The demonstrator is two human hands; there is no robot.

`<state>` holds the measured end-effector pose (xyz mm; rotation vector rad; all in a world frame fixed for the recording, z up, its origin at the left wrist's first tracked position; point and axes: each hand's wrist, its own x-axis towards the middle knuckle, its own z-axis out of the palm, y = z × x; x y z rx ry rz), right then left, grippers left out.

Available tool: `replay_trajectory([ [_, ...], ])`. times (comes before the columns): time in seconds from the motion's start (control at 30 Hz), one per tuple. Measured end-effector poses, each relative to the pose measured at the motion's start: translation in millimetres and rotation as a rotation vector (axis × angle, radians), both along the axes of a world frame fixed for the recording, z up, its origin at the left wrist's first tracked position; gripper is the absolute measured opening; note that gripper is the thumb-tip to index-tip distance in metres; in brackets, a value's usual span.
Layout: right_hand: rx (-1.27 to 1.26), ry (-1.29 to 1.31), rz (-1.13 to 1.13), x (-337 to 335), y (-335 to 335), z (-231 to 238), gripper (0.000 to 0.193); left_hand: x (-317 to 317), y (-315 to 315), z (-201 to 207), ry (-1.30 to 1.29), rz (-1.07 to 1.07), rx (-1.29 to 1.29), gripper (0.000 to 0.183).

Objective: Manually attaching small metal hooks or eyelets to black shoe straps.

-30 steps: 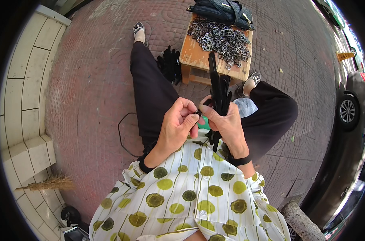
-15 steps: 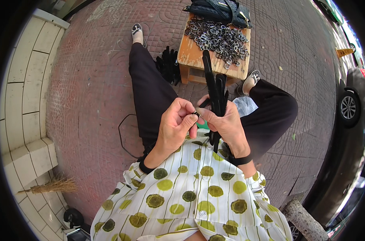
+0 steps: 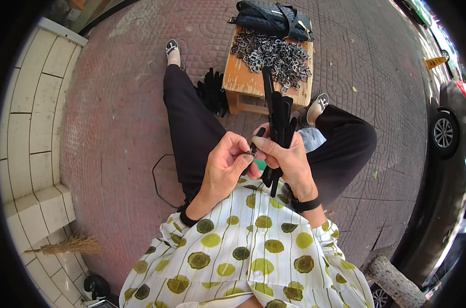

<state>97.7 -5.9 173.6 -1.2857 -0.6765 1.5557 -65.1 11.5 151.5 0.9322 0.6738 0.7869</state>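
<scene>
In front of my lap, my left hand (image 3: 226,165) pinches a small metal buckle (image 3: 252,152) between thumb and fingertips. A short black strap (image 3: 257,137) runs to the buckle, one end standing up above it; whether it passes fully through is too small to tell. My right hand (image 3: 288,160) has its thumb and fingers against that strap, close to the left fingertips. A bundle of black straps (image 3: 281,120) stands upright in the same right hand, its lower ends showing below the palm. Beyond both hands, many loose metal buckles (image 3: 274,57) are heaped on a wooden stool (image 3: 235,72).
A black handbag (image 3: 266,19) lies at the stool's far end. More black straps (image 3: 212,92) are piled on the paving left of the stool. A clear plastic bag (image 3: 311,138) rests by my right leg. A straw broom (image 3: 71,246) lies left, and a dark car (image 3: 451,154) stands right.
The black strap end now rises above the buckle between my fingertips, where mostly the buckle showed before. The strap bundle has shifted slightly in my right hand. The whole view has moved a little.
</scene>
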Motion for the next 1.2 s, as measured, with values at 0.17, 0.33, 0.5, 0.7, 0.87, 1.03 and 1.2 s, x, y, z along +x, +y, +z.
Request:
replay_trajectory([
  [0.17,0.037,0.056,-0.04,-0.7,-2.3,-1.9,0.016,-1.5,-0.4,-4.1,-0.02,-0.007,0.082,0.01],
  [0.33,0.056,-0.005,-0.022,-0.1,-2.2,2.2,0.013,-1.9,-0.8,-5.5,-0.024,-0.034,0.083,0.011],
  [0.5,0.04,-0.015,-0.04,-2.3,-2.2,-0.1,0.013,-2.2,1.6,-12.1,-0.013,-0.036,0.087,0.019],
  [0.7,0.035,-0.021,-0.013,0.9,-2.2,-0.1,0.012,-4.1,2.5,-14.5,-0.047,-0.051,0.023,0.022],
  [0.87,0.046,-0.063,-0.008,0.4,-2.7,2.0,0.01,-6.9,10.0,-8.5,-0.055,-0.118,-0.042,0.015],
  [1.03,0.041,-0.025,-0.025,-0.7,-3.1,1.1,0.008,-7.6,11.2,-4.8,-0.014,-0.103,-0.102,0.024],
  [1.2,0.082,-0.087,-0.034,-4.4,-4.2,4.6,0.009,-14.3,16.3,2.0,-0.006,-0.152,-0.202,0.012],
])
